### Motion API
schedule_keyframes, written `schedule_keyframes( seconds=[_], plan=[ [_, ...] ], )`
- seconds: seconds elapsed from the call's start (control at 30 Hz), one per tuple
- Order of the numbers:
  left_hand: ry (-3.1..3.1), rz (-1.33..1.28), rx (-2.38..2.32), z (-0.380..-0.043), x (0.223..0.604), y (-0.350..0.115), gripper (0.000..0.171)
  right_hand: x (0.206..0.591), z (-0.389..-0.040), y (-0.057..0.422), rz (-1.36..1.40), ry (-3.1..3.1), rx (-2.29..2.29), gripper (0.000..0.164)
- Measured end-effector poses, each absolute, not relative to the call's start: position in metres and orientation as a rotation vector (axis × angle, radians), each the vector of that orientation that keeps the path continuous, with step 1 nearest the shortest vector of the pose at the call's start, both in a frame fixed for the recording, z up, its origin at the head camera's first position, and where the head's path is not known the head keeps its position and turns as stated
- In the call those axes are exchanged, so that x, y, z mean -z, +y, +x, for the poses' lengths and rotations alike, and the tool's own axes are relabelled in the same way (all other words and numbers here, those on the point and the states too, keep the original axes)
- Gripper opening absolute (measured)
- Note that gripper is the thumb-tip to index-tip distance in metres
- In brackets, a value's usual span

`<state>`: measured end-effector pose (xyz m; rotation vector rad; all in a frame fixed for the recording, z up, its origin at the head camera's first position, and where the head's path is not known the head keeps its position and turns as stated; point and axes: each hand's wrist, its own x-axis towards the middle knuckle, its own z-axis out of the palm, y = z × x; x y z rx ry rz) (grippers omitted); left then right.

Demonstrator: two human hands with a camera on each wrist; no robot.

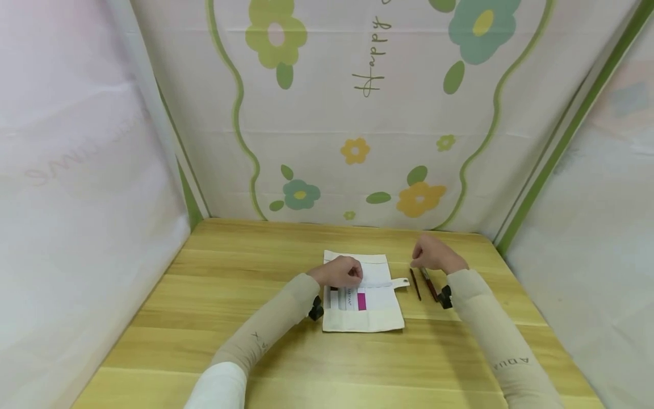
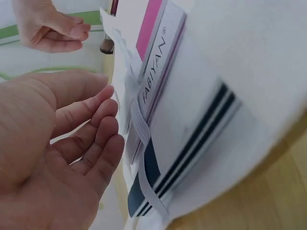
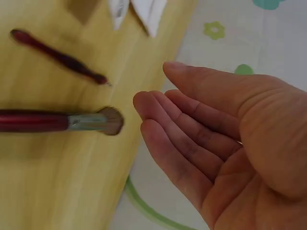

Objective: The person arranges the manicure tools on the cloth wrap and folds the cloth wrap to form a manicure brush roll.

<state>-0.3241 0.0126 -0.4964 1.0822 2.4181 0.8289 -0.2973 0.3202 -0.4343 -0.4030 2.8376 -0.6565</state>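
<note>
A white fabric roll-up case lies unfolded on the table. My left hand hovers over its middle, fingers loosely bent and holding nothing. Beside those fingertips, in the left wrist view, a white elastic band crosses a flat pack marked FABIYAN with a pink stripe, and a dark-striped flat item. To the right, my right hand is above the table's far part, fingers gently bent around nothing. Near it lie a soft-bristled brush with a red handle and a slim dark-red tool.
A strap with a snap sticks out from the case's right side toward the slim tool. The wooden table meets a white flowered cloth wall at the back, with more cloth on both sides.
</note>
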Motion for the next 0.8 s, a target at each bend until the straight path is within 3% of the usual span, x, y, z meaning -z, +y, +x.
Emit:
schedule_keyframes(
  seconds=[0.13,0.4,0.67,0.8],
  plan=[
    [2.444,1.098,-0.801,-0.320,0.492,0.020,0.008,0.447,-0.293,0.326,-0.317,2.858,0.625,0.043],
    [2.504,1.078,-0.708,-0.309,0.488,0.035,0.006,0.466,-0.288,0.323,-0.224,2.821,0.688,0.057],
    [2.535,1.036,-0.639,-0.300,0.488,0.041,0.005,0.471,-0.289,0.317,-0.085,2.816,0.654,0.031],
    [2.559,1.039,-0.606,-0.300,0.488,0.043,0.006,0.472,-0.290,0.313,-0.022,2.812,0.640,0.028]
  ],
)
